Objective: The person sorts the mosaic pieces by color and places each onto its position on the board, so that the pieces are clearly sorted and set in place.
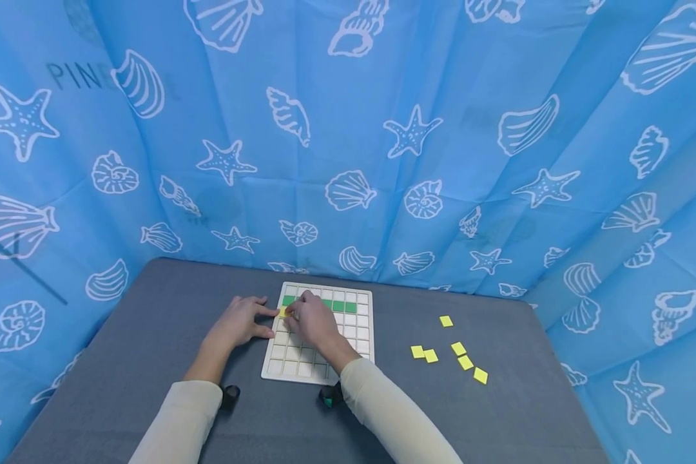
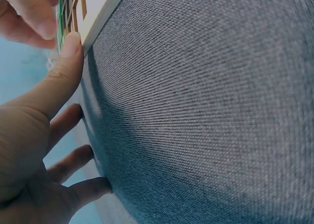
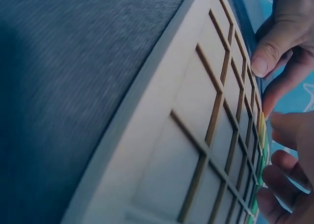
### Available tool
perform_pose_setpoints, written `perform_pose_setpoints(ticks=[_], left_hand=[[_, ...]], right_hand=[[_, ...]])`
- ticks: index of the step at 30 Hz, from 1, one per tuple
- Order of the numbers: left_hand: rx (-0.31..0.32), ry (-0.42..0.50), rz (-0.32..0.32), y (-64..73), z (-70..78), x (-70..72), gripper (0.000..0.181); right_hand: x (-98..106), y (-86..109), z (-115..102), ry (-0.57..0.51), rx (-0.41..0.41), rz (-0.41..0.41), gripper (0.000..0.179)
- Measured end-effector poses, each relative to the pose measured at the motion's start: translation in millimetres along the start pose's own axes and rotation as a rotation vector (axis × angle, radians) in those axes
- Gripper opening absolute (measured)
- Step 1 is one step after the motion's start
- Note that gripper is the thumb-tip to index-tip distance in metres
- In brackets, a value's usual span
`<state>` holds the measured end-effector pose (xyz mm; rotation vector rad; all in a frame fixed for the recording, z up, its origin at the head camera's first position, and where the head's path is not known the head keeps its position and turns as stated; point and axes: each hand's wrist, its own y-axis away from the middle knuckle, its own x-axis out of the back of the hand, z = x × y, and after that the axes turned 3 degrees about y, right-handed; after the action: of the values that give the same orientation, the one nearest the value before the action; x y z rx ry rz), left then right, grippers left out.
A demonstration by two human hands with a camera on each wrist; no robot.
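A white square-grid board (image 1: 362, 320) lies on the table with a row of green tiles (image 1: 350, 307) near its far end. My left hand (image 1: 240, 322) is at the board's left side, its thumb (image 2: 71, 49) against the raised edge and the other fingers spread, their tips by the cloth. Over the board reaches my right hand (image 1: 316, 319), pinching a yellow tile (image 1: 283, 310) at the left end of the row just below the green ones. Its curled fingers (image 3: 279, 180) hide part of that row and of the green row.
Several loose yellow tiles (image 1: 465, 362) lie to the right of the board on the grey cloth-covered table (image 1: 522, 393). A blue curtain (image 1: 377, 154) with white shells and starfish hangs behind and along both sides.
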<state>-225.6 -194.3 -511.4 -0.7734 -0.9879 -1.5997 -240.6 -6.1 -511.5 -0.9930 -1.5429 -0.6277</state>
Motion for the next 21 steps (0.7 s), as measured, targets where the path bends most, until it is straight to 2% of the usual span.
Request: perform_pose_setpoints(ticks=[4,8,21], left_hand=[[-0.014,-0.007,-0.002,-0.7,0.1,-0.5,0.056],[-0.029,-0.012,0.0,-1.5,-0.5,-1.1,0.055],[-0.046,-0.003,-0.021,2.3,-0.1,2.4,0.056]], right_hand=[[3,5.7,1,0.132,0.051,0.054,0.027],[3,11.3,1,0.229,0.055,0.042,0.038],[7,29.4,16,0.209,-0.009,-0.086,0.071]])
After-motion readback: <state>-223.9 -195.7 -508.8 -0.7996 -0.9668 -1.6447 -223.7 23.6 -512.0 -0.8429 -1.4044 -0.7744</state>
